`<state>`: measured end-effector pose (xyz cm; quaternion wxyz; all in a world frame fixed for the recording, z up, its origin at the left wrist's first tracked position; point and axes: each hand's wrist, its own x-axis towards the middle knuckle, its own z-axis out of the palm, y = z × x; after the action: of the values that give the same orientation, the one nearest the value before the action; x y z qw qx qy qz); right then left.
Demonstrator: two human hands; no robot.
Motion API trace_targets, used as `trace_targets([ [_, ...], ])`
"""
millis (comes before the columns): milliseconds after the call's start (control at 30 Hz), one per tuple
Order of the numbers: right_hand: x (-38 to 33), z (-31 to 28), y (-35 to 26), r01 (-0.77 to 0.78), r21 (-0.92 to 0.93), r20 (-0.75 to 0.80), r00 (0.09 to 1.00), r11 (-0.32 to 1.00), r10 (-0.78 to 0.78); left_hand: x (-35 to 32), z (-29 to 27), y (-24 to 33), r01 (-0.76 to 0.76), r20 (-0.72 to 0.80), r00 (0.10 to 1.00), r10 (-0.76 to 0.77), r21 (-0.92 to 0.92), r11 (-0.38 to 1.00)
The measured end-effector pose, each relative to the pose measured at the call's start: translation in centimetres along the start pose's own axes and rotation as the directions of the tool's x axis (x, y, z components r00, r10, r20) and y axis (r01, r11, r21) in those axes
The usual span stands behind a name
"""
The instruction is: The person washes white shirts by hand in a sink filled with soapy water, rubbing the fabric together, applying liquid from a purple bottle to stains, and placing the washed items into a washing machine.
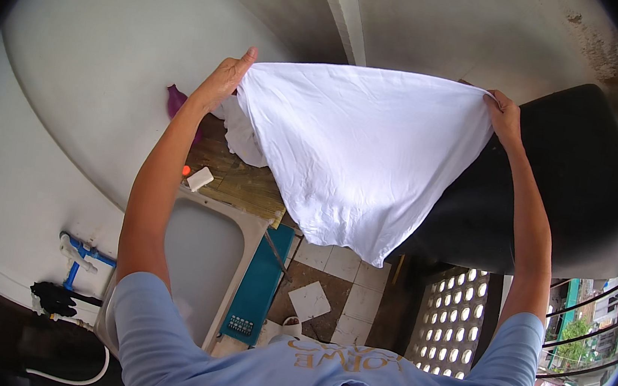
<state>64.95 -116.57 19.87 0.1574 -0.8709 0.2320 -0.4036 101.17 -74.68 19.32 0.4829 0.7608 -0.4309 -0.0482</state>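
A white cloth [363,146] is stretched by its upper edge between my raised hands and hangs down in soft folds to a rounded lower end. My left hand [227,79] grips the upper left corner, with the thumb pointing up. At the upper right corner my right hand [505,117] is closed on the fabric. Both arms reach out well apart. Behind the cloth's left edge, a crumpled white fabric [243,137] lies on a wooden board [231,177]; the cloth partly hides it.
Below the board is a sink [200,257] with cloudy water. A white bar [200,178] and an orange item [186,170] lie on the board. A teal panel [258,286] stands beside the sink. Blue pipes [84,252] run along the left wall. A large black padded object [566,182] fills the right.
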Motion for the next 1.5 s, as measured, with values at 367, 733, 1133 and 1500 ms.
trace_targets([
  [367, -0.7, 7.1, 0.8, -0.084, 0.405, -0.735, 0.562, 0.910, 0.379, -3.9, 8.6, 14.0, -0.065, 0.357, 0.869, 0.343, -0.605, 0.793],
  [733, -21.0, 11.5, -9.3, -0.559, 0.821, 0.530, 0.822, 0.117, 0.207, 3.4, 16.1, 3.5, 0.048, 0.189, 0.982, 0.027, -0.382, 0.923],
  [1133, -23.2, 11.6, -1.0, -0.580, 0.495, 0.803, 0.589, -0.647, 0.087, 1.6, 16.4, 0.2, 0.372, 0.539, 0.842, 0.004, -0.587, 0.719],
  [1500, -20.4, 11.4, -3.0, -0.586, 0.799, 0.490, 0.765, 0.137, 0.418, 0.0, 9.6, 0.0, 0.076, 0.295, 0.956, 0.009, -0.276, 0.958],
])
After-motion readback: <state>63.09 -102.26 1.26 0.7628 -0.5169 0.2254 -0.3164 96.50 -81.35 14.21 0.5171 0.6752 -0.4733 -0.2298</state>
